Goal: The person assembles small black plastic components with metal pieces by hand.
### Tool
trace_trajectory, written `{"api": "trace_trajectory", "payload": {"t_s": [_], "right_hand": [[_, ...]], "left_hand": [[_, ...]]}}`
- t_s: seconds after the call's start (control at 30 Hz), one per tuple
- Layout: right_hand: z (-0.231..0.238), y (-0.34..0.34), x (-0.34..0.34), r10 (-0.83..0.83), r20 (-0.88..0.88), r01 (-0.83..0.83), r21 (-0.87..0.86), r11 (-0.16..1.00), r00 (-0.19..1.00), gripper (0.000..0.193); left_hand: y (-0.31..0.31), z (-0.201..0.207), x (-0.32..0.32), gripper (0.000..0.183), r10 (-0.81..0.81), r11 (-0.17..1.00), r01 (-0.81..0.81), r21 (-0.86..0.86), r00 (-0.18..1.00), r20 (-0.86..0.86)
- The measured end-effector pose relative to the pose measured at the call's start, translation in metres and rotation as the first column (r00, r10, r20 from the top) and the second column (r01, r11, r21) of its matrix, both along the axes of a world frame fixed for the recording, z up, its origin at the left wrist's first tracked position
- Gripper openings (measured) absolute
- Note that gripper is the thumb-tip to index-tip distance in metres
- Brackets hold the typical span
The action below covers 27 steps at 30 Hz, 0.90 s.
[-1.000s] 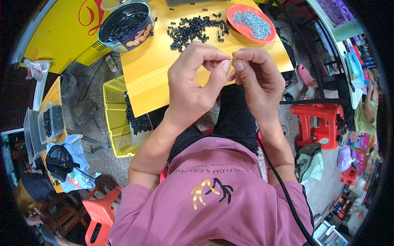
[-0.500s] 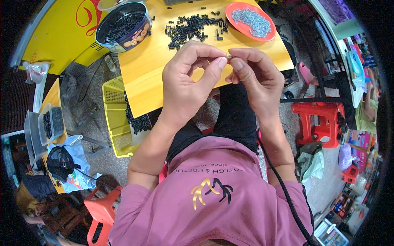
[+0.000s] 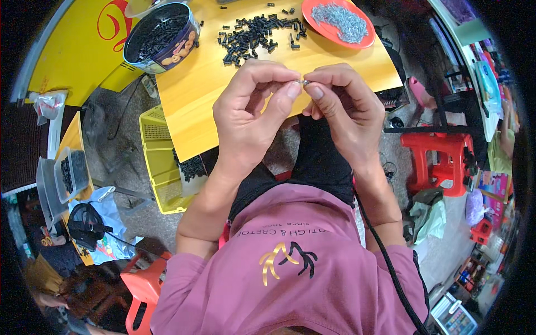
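- Head view: your left hand [image 3: 245,114], upper centre of the frame, has thumb and forefinger nearly closed, pinching one end of a tiny metallic piece [image 3: 302,82]; its other fingers curl inward.
- Your right hand [image 3: 352,114], just right of the left one, pinches the same piece from its other end, thumb below forefinger, the remaining fingers bent toward the palm.
- The piece sits between your two pinches; its exact shape is too small to tell.
- In front of you, the yellow wooden table [image 3: 192,106] fills the upper centre, bearing a loose heap of short black pieces [image 3: 254,36] beyond your left hand.
- At upper right of the table, a red plate [image 3: 317,28] holds many silvery pieces [image 3: 346,25].
- At upper left, a round tin [image 3: 181,53] contains more black pieces.
- Left of centre, below the table top, you have a yellow crate [image 3: 162,187] with black pieces inside.
- One red stool [image 3: 435,140] stands at right, another at lower left.
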State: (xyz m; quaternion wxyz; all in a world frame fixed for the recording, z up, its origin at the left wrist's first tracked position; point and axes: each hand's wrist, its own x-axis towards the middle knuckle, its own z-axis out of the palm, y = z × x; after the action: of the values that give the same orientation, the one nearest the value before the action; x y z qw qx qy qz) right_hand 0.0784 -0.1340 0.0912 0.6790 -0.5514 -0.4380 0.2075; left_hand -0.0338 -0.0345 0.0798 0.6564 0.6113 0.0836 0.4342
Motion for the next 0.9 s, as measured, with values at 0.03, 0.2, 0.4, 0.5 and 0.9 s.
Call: {"api": "trace_trajectory", "payload": {"t_s": [0.03, 0.2, 0.4, 0.5, 0.9], "right_hand": [[0.000, 0.000, 0.001, -0.023, 0.033, 0.023, 0.014, 1.000, 0.999, 0.010], [-0.005, 0.000, 0.001, -0.060, 0.052, 0.058, 0.041, 0.997, 0.997, 0.007], [-0.006, 0.000, 0.004, 0.013, -0.062, -0.012, 0.010, 1.000, 0.998, 0.012], [-0.008, 0.001, 0.006, 0.055, -0.148, -0.058, -0.014, 0.998, 0.987, 0.018], [-0.010, -0.002, 0.016, 0.137, -0.351, -0.203, -0.159, 0.966, 0.926, 0.032]], "left_hand": [[0.000, -0.001, 0.000, 0.012, -0.003, 1.000, 0.003, 0.000, 1.000, -0.004], [-0.003, -0.008, 0.002, 0.012, 0.052, 0.994, -0.046, 0.104, 0.997, -0.051], [-0.005, -0.005, 0.005, 0.009, -0.054, 0.999, 0.054, -0.001, 0.998, -0.015], [-0.004, -0.006, 0.006, 0.007, -0.065, 0.998, 0.065, 0.001, 0.998, -0.028], [0.002, -0.013, 0.013, 0.012, 0.011, 0.971, 0.007, 0.238, 0.997, -0.074]]}}
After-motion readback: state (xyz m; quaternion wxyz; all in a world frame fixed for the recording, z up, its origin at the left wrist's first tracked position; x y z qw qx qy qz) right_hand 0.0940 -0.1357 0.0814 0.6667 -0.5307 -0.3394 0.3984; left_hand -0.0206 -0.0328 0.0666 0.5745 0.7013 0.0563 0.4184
